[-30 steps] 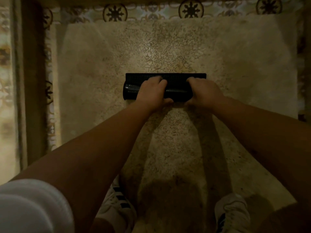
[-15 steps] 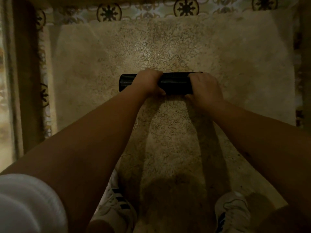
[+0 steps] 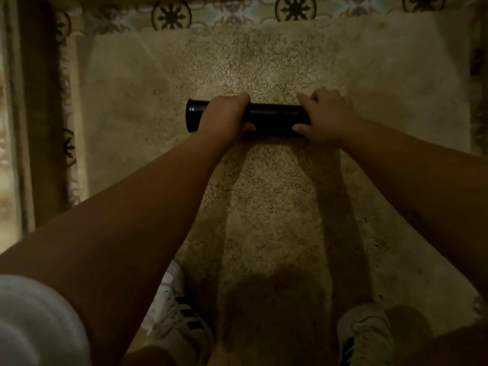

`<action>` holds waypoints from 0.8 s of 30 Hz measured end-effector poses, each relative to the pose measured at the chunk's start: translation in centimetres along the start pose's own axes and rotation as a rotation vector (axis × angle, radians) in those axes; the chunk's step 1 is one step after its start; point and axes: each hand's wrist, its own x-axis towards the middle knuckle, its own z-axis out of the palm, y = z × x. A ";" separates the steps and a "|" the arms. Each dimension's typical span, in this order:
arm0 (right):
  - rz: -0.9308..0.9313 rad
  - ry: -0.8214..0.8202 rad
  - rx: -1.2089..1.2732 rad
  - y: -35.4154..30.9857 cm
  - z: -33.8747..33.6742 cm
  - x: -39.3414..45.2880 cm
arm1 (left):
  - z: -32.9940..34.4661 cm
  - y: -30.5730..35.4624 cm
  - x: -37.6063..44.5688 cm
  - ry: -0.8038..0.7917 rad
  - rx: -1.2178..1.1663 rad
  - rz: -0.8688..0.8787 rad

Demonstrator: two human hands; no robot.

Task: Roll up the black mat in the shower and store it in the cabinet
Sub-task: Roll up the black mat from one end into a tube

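Since the earlier frame, the last flat strip of the black mat [image 3: 274, 117] has been taken up into the roll, and no loose flap is now seen lying on the shower floor [image 3: 277, 207]. The mat is seen as a tight dark cylinder lying crosswise on that floor, well ahead of the white shoes [image 3: 182, 320]. It is clasped by both hands: the left hand [image 3: 224, 114] is curled over it towards its left end, and the right hand [image 3: 326, 117] is wrapped round its right end, fingers over the top and thumbs at the near side.

Unrolling is judged the main risk. If either grip is slackened as the roll is lifted, the outer edge could spring loose, since nothing binds it. The layers could also be pushed out sideways into a cone if the ends are squeezed unevenly. Whether the floor is wet cannot be told; if it is, footing could be lost on rising.
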 end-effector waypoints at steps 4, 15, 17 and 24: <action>-0.079 0.218 0.039 -0.2 1.9 -2.9 | 0.0 -0.1 0.5 -0.041 -0.010 -0.031; -0.090 0.182 0.054 0.8 2.7 -0.8 | 0.2 -5.4 -2.3 0.135 0.295 0.048; -0.091 0.189 0.060 0.6 2.6 -0.5 | -0.1 -6.3 -2.1 0.160 0.293 -0.025; -0.071 0.215 -0.030 0.4 2.0 0.3 | -1.1 -5.9 -1.1 0.034 0.391 -0.142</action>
